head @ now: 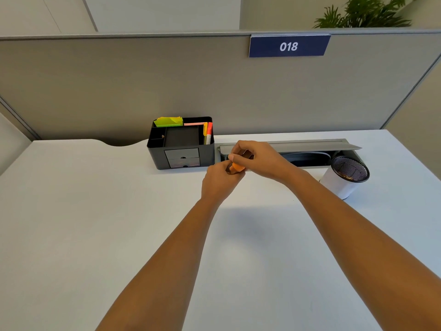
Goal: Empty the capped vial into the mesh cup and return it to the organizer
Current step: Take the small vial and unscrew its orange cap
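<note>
My left hand (218, 180) and right hand (255, 158) both grip the vial (235, 167), just right of the organizer (181, 143). The mesh cup (347, 174) stands further right.

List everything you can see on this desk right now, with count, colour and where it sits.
Organizer: one, black, back of desk, centre-left.
Sticky notes: one stack, yellow-green, organizer's rear-left.
Markers: a few, orange and yellow, organizer's right slot.
Mesh cup: one, black mesh rim, white body, right side.
Cable tray: one, grey, lid open, behind hands.
Number sign: one, blue, "018", on partition.
Vial: one, orange, between both hands.
Left hand: gripping vial.
Right hand: on vial's top.
</note>
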